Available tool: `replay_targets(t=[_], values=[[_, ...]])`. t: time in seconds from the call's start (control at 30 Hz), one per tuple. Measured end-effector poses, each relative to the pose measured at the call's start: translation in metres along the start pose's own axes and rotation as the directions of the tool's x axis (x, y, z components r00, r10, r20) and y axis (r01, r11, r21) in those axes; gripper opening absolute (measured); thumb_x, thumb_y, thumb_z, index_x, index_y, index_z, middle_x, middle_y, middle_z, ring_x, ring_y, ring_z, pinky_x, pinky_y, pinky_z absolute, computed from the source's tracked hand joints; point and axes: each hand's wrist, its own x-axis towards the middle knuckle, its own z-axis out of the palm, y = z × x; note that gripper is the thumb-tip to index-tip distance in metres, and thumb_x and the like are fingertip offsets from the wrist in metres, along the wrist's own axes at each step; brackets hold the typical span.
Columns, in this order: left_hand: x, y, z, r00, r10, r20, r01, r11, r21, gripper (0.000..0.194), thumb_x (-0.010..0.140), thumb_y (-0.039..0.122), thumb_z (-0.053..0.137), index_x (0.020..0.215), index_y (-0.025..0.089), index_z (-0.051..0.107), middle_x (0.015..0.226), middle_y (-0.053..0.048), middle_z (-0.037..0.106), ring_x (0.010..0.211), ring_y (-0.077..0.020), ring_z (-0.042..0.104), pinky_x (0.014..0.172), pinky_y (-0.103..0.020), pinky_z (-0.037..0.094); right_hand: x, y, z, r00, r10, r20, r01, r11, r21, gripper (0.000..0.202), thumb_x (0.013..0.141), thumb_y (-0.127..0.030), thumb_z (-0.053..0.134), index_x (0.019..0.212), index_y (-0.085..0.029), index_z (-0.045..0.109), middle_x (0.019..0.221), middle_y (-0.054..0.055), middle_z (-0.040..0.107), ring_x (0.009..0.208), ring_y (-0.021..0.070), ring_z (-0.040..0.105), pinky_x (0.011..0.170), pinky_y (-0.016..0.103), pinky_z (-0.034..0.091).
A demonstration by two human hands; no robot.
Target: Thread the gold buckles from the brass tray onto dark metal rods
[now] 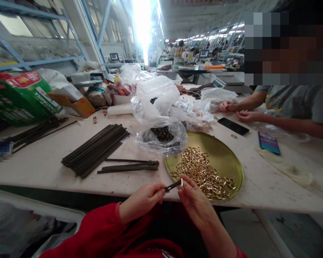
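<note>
The left hand (144,200) is closed in pinch on a dark strap (173,185), and the right hand (195,200) pinches a gold buckle (181,182) at the strap's end, near the round tray (235,161).

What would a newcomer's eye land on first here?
Probably the round gold tray at the table's near edge, with its heap of shiny metal buckles. Next, the fanned stack of dark strips to its left, beyond the left hand. Then the glaring light at the top, left of centre.
</note>
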Motion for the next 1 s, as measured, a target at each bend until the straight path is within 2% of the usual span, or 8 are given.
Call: replay_targets(t=[0.27, 0.4, 0.5, 0.63, 0.77, 0.87, 0.93, 1.0], values=[[-0.005, 0.002, 0.003, 0.994, 0.103, -0.047, -0.098, 0.989, 0.114, 0.024, 0.087, 0.027, 0.035, 0.072, 0.018, 0.052, 0.067, 0.0, 0.053, 0.065, -0.0134, 0.047, 0.06, -0.023, 0.033, -0.012, 0.02, 0.008, 0.994, 0.094, 0.053, -0.092, 0.995, -0.033, 0.024, 0.067, -0.018, 0.072, 0.09, -0.021, 0.066, 0.078, -0.001, 0.065, 0.061, 0.0095, 0.062, 0.059, 0.019, 0.055], [-0.007, 0.006, 0.01, 0.999, 0.018, -0.043, -0.023, 0.994, -0.107, 0.014, 0.082, 0.024, 0.039, 0.079, 0.017, 0.051, 0.072, 0.0, 0.055, 0.067, -0.0131, 0.048, 0.062, -0.023, 0.036, -0.018, 0.033, 0.015, 0.998, -0.046, 0.052, 0.057, 0.97, -0.236, 0.028, 0.067, -0.027, 0.073, 0.092, -0.019, 0.062, 0.073, -0.002, 0.064, 0.059, 0.0084, 0.057, 0.056, 0.018, 0.049], [-0.01, 0.008, 0.013, 0.998, -0.052, 0.023, 0.057, 0.934, -0.354, 0.01, 0.071, 0.016, 0.046, 0.08, 0.015, 0.049, 0.074, 0.001, 0.055, 0.069, -0.0118, 0.049, 0.064, -0.023, 0.037, -0.02, 0.035, 0.018, 0.982, -0.173, 0.069, 0.187, 0.916, -0.355, 0.031, 0.064, -0.032, 0.075, 0.089, -0.019, 0.059, 0.071, -0.003, 0.062, 0.057, 0.0082, 0.054, 0.054, 0.019, 0.045], [-0.012, 0.006, 0.016, 0.992, -0.103, 0.067, 0.123, 0.809, -0.575, 0.014, 0.066, 0.015, 0.05, 0.08, 0.015, 0.046, 0.072, 0.003, 0.055, 0.065, -0.009, 0.047, 0.061, -0.02, 0.036, -0.024, 0.035, 0.022, 0.986, -0.152, 0.073, 0.168, 0.921, -0.352, 0.033, 0.061, -0.035, 0.076, 0.084, -0.02, 0.058, 0.074, -0.003, 0.062, 0.062, 0.011, 0.056, 0.057, 0.022, 0.045], [-0.01, 0.001, 0.019, 0.993, -0.116, -0.038, 0.082, 0.866, -0.493, 0.013, 0.074, 0.028, 0.049, 0.076, 0.016, 0.046, 0.062, 0.004, 0.053, 0.058, -0.0085, 0.046, 0.057, -0.021, 0.036, -0.026, 0.036, 0.023, 0.988, -0.118, 0.094, 0.145, 0.919, -0.366, 0.033, 0.063, -0.036, 0.074, 0.086, -0.02, 0.058, 0.075, -0.002, 0.063, 0.062, 0.0108, 0.056, 0.06, 0.023, 0.045], [-0.008, -0.002, 0.021, 0.985, -0.144, -0.095, 0.094, 0.911, -0.401, 0.012, 0.075, 0.028, 0.047, 0.073, 0.016, 0.046, 0.057, 0.005, 0.051, 0.053, -0.0083, 0.045, 0.053, -0.02, 0.035, -0.026, 0.035, 0.021, 0.98, -0.166, 0.112, 0.199, 0.87, -0.452, 0.029, 0.068, -0.039, 0.069, 0.086, -0.019, 0.059, 0.072, -0.002, 0.062, 0.062, 0.0113, 0.056, 0.061, 0.023, 0.045], [-0.007, -0.003, 0.021, 0.981, -0.154, -0.118, 0.1, 0.923, -0.372, 0.012, 0.074, 0.027, 0.046, 0.071, 0.016, 0.046, 0.055, 0.005, 0.05, 0.051, -0.0082, 0.044, 0.051, -0.02, 0.034, -0.025, 0.035, 0.018, 0.96, -0.245, 0.138, 0.281, 0.792, -0.542, 0.025, 0.072, -0.041, 0.064, 0.081, -0.018, 0.058, 0.068, -0.002, 0.061, 0.061, 0.0127, 0.056, 0.06, 0.025, 0.045], [-0.006, -0.004, 0.022, 0.975, -0.162, -0.152, 0.103, 0.937, -0.334, 0.011, 0.073, 0.027, 0.046, 0.071, 0.016, 0.046, 0.055, 0.005, 0.049, 0.051, -0.0086, 0.044, 0.05, -0.02, 0.034, -0.023, 0.037, 0.013, 0.908, -0.37, 0.198, 0.405, 0.648, -0.645, 0.021, 0.075, -0.039, 0.061, 0.078, -0.019, 0.058, 0.069, 0.0, 0.061, 0.064, 0.0148, 0.056, 0.061, 0.027, 0.045]])
